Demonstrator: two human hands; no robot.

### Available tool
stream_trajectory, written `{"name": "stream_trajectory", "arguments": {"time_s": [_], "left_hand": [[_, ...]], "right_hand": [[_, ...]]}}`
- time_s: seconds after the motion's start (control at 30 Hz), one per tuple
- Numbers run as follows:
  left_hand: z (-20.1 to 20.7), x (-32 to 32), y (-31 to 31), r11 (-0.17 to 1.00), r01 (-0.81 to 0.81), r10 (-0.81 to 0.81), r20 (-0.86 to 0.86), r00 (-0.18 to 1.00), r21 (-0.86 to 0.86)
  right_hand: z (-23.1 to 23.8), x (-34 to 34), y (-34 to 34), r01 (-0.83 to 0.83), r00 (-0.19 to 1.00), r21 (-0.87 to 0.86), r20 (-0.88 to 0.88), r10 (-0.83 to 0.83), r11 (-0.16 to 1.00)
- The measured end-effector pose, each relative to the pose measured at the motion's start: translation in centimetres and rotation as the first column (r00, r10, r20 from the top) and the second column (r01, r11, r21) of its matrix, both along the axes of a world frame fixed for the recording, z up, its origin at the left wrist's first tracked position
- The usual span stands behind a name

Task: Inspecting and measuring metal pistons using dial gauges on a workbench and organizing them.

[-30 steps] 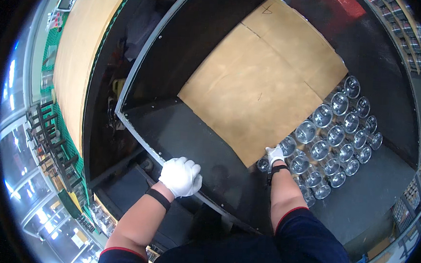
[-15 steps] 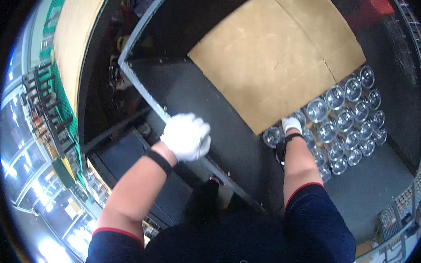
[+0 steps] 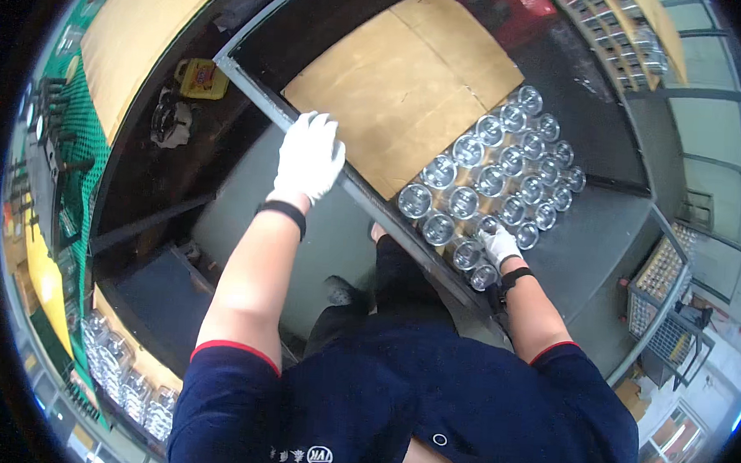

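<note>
My left hand (image 3: pixel 307 161), in a white glove, lies across the metal rim (image 3: pixel 372 205) of a dark bin, its fingers stretched out and holding nothing. In the bin's near right part, my gloved right hand (image 3: pixel 499 243) has its fingers closed on a clear glass jar (image 3: pixel 488 226), partly hidden by them. Around it, several similar round jars (image 3: pixel 463 203) stand close together in rows; whether they are jars or cups is hard to tell. A brown cardboard sheet (image 3: pixel 403 91) lies flat beside the rows, on their far left.
A red object (image 3: pixel 529 1) sits at the bin's far end. Left of the bin are a yellow container (image 3: pixel 202 80) and a dark shelf space. More glassware (image 3: pixel 128 382) stands at lower left. A wire crate (image 3: pixel 663 268) stands on the right, with racks (image 3: pixel 615 35) at the far right.
The whole view has turned and shifted. My left hand has gone from curled to stretched over the rim. My right hand has moved from beside the cardboard to the near side of the jars.
</note>
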State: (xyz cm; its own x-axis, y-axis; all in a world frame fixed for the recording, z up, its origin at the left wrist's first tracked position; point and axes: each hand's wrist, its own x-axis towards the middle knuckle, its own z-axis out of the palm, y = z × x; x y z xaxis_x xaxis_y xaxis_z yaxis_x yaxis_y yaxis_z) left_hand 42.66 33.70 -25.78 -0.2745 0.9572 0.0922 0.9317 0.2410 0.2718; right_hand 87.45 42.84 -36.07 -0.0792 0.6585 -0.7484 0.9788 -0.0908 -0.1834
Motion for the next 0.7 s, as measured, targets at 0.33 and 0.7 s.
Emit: {"name": "stream_trajectory", "arguments": {"time_s": [0.33, 0.7], "left_hand": [[10.6, 5.1, -43.5, 0.846, -0.532, 0.534, -0.082, 0.841, 0.047], [15.5, 21.3, -77.2, -0.337, -0.875, 0.932, -0.256, -0.257, -0.349]], "right_hand": [[15.0, -6.5, -13.3, 0.031, 0.839, 0.278, -0.530, 0.126, 0.960], [18.9, -26.1, -23.7, -0.521, 0.495, 0.147, -0.750, 0.438, 0.841]]}}
